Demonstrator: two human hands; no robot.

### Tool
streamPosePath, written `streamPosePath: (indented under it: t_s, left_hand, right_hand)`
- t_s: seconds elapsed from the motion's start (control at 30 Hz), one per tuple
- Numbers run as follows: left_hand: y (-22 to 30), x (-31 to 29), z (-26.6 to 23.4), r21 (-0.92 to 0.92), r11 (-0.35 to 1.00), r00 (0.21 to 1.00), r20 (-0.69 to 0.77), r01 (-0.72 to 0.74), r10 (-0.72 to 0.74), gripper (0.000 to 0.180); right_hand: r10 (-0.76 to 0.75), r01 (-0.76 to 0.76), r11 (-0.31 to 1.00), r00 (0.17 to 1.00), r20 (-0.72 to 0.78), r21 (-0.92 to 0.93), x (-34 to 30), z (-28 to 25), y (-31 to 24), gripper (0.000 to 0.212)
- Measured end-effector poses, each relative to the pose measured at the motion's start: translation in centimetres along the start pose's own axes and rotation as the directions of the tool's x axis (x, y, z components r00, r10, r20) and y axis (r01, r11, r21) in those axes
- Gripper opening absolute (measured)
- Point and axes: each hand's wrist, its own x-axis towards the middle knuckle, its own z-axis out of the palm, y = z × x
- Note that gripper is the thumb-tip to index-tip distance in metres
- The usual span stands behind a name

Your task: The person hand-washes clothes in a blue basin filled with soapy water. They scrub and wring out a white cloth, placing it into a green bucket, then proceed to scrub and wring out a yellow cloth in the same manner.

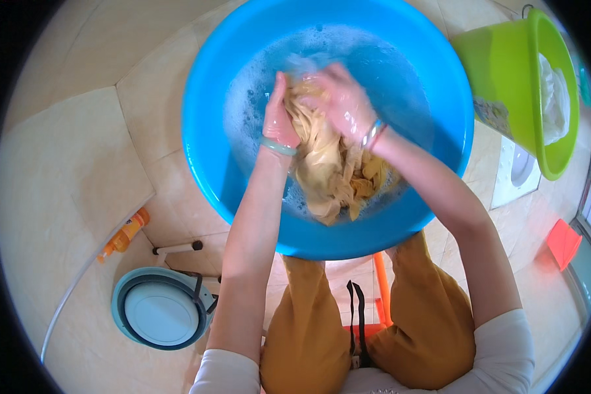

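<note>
A large blue basin [207,141] of foamy water [400,85] stands in front of my knees. A wet, pale yellow piece of cloth [322,151] is bunched between my hands, its lower folds trailing into the water; what kind of garment it is, I cannot make out. My left hand [282,117] grips the cloth from the left, thumb pointing up, a pale green bangle at the wrist. On the other side my right hand [343,105], smeared by motion, closes over the top of the bunch. Its fingertips are partly lost in blur and splashing water.
At right a lime green bucket [499,72] lies tilted with white material [553,102] inside, near a white floor fixture [515,174]. An orange bottle [126,231] and a folded grey-blue basin [161,315] are at left. An orange-red dustpan-like piece [563,244] is far right.
</note>
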Motion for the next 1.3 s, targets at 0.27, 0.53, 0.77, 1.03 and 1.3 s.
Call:
streamPosePath:
  t_s: [0.27,0.53,0.77,1.03,1.3]
  left_hand:
    - [-0.7,-4.5,4.0,-0.153,0.988,0.967,0.253,0.018,0.021,0.039]
    - [-2.2,-7.6,7.5,0.144,0.965,0.974,-0.028,-0.218,0.224,0.041]
    - [-4.5,-6.0,1.1,-0.165,0.962,0.924,0.282,-0.218,0.258,0.038]
    - [-2.3,-3.7,3.8,0.11,0.987,0.905,-0.397,-0.121,0.155,0.038]
    - [-1.9,0.9,-1.7,0.265,0.942,0.912,-0.298,-0.206,0.283,0.045]
  right_hand:
    - [-0.324,0.324,0.946,0.946,-0.019,-0.019,-5.8,-3.0,-11.2,0.02]
    - [-0.352,0.369,0.929,0.9,-0.257,0.018,-3.6,-2.0,-10.9,0.019]
    - [-0.241,0.269,0.956,0.947,-0.215,0.113,-1.4,-1.4,-8.5,0.013]
    - [0.269,-0.268,0.953,0.963,-0.009,-0.141,0.8,-2.1,3.1,0.031]
    - [0.261,-0.087,0.861,0.921,0.288,-0.502,0.1,-0.1,7.3,0.035]
